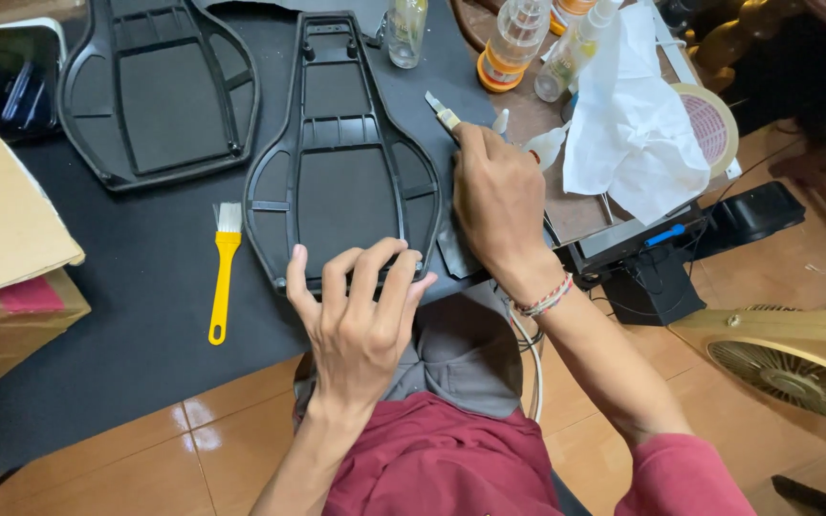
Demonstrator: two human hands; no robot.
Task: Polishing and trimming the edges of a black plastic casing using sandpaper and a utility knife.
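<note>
glossy orange-brown floor tiles (193,449) lie beneath a black mat (145,277); a cream fan (795,358) sits right, cardboard boxes (2,239) left.

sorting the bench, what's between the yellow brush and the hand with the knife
In the head view, the near black plastic frame lies between the yellow brush and the right hand holding the knife; the left hand presses its lower edge.

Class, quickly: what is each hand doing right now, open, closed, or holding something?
Left hand: open, fingers spread, pressing the near end of the black moulded plastic panel.
Right hand: closed on a small yellow-handled utility knife.
</note>
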